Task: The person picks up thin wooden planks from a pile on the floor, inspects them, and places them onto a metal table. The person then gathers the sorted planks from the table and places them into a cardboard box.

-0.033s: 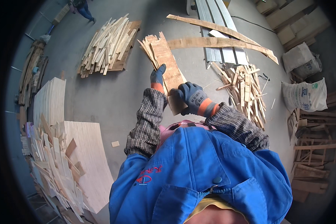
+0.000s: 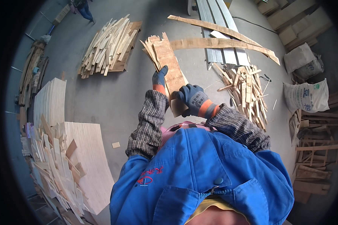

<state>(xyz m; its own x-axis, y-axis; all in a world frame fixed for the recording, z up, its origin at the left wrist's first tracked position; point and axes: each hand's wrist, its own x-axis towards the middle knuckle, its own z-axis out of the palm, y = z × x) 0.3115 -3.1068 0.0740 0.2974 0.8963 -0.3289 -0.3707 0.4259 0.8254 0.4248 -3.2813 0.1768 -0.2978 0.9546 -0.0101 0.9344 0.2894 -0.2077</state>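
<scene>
Both of my hands wear dark blue gloves with orange cuffs and hold a bundle of thin wood veneer strips point(image 2: 171, 65) in front of my chest. My left hand point(image 2: 160, 78) grips the bundle's left edge, its thumb lying over the top strip. At the near end, my right hand point(image 2: 192, 99) is closed on the strips, with its fingertips partly hidden. A broad reddish-brown strip is uppermost, and paler, ragged-ended ones fan out beneath it. Beyond the bundle, two long curved veneer strips point(image 2: 214, 44) lie across a grey metal-slatted table point(image 2: 218, 56).
Loose wood strips point(image 2: 248, 90) are heaped on the floor at right, near white sacks point(image 2: 307, 95). Another strip pile point(image 2: 109, 45) rests on a board at far left. Stacked veneer sheets point(image 2: 88, 161) with scraps stand at near left. A person point(image 2: 83, 9) is at the far left.
The far end of the veneer bundle has tipped very slightly to the right, and my left hand has shifted a little with it. My grip looks the same.
</scene>
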